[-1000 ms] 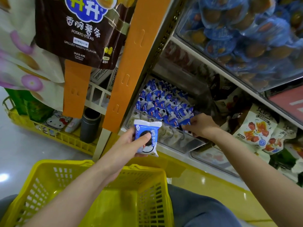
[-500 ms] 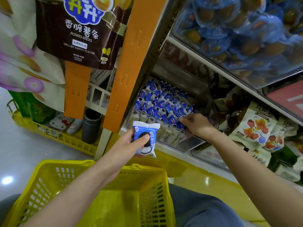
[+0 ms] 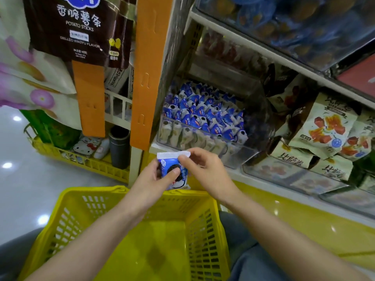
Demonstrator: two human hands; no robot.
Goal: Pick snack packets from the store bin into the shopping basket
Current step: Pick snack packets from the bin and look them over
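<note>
A blue and white snack packet (image 3: pixel 172 171) with a dark cookie picture sits upright in my left hand (image 3: pixel 154 179), thumb across its front. My right hand (image 3: pixel 205 171) pinches the packet's upper right corner; whether a second packet lies behind it I cannot tell. Both hands hover just above the far rim of the yellow shopping basket (image 3: pixel 205 236), whose bottom looks bare. Behind the hands, a clear store bin (image 3: pixel 239 157) on the low shelf holds several of the same blue packets (image 3: pixel 203 114).
An orange shelf post (image 3: pixel 148 78) rises left of the bin. Green-white snack bags (image 3: pixel 324 126) fill the neighbouring bin at right. A brown potato-stick bag (image 3: pixel 79 27) hangs top left. A yellow crate (image 3: pixel 85 161) with small items and a dark cylinder (image 3: pixel 119 147) stands on the floor.
My right hand has left the bin and come down to the packet held in my left hand. The left hand stayed roughly in place above the basket's far rim.
</note>
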